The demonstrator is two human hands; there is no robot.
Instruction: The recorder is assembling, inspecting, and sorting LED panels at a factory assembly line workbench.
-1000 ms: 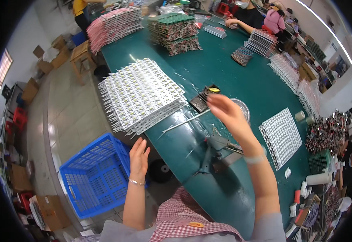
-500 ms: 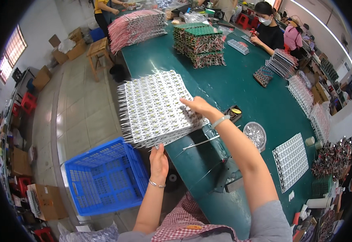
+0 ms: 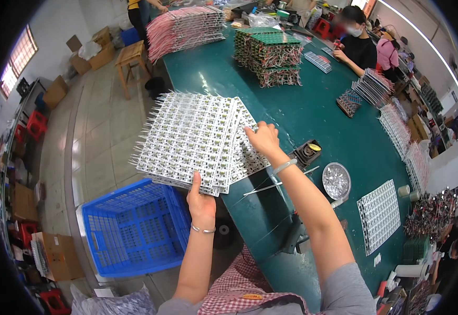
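The fanned stack of white boards [image 3: 189, 139] juts past the left edge of the desk [image 3: 339, 131], its near corner gripped by the left hand [image 3: 202, 203], thumb on top, its right side against the right hand [image 3: 264, 139], fingers bent, hold impossible to tell.

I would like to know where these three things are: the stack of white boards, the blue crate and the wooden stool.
Stack of white boards [image 3: 187, 139], head view: upper face of the top board.
Blue crate [image 3: 138, 231], head view: its inside bottom.
Wooden stool [image 3: 129, 56], head view: top of its seat.
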